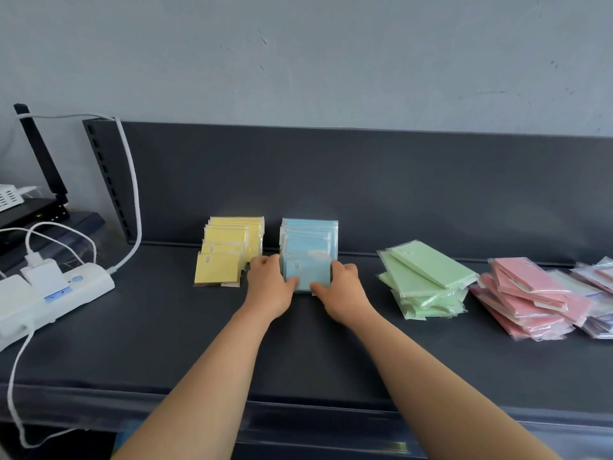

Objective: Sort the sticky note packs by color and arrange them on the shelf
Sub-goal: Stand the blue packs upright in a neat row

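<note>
Here the left hand (270,290) and right hand (343,293) each close their grip on one side of the blue packs (308,257), which stand in a row near the back edge of the shelf (199,343), so it seems best to squeeze evenly and keep that row square beside the yellow packs (232,250).

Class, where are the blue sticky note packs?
Head view: the blue packs stand centrally on the dark shelf, between the yellow packs to their left and the green pile to their right.
</note>
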Demonstrator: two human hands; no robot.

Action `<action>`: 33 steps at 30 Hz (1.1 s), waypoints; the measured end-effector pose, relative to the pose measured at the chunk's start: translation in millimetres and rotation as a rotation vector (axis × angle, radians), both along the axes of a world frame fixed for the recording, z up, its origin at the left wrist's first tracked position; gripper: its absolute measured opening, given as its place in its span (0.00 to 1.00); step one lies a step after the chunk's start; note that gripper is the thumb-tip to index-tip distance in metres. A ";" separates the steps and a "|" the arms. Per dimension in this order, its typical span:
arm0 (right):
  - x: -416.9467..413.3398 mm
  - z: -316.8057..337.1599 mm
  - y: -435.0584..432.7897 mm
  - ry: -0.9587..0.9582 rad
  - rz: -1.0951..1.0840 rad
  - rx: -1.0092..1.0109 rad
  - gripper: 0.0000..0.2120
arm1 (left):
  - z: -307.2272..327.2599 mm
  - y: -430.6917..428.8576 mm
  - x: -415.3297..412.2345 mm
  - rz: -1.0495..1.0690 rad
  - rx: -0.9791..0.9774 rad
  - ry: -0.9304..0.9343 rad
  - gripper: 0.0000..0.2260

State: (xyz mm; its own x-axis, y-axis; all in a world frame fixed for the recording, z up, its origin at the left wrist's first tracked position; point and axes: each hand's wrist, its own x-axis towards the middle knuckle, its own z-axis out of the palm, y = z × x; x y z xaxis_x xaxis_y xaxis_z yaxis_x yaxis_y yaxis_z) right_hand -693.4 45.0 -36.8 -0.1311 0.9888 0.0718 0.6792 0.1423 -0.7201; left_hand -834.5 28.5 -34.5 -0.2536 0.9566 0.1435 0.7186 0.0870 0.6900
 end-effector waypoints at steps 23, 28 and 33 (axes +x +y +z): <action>15.1 -3.2 26.5 0.034 0.102 -0.083 0.38 | 0.5 16.6 -11.8 -0.185 -0.140 -0.099 0.29; 18.1 -0.8 34.5 -0.051 0.153 -0.082 0.42 | 5.2 28.7 -8.6 -0.172 -0.177 -0.112 0.41; 8.4 -0.3 39.1 -0.112 0.158 -0.063 0.53 | 5.5 36.5 -10.2 -0.212 -0.195 -0.104 0.31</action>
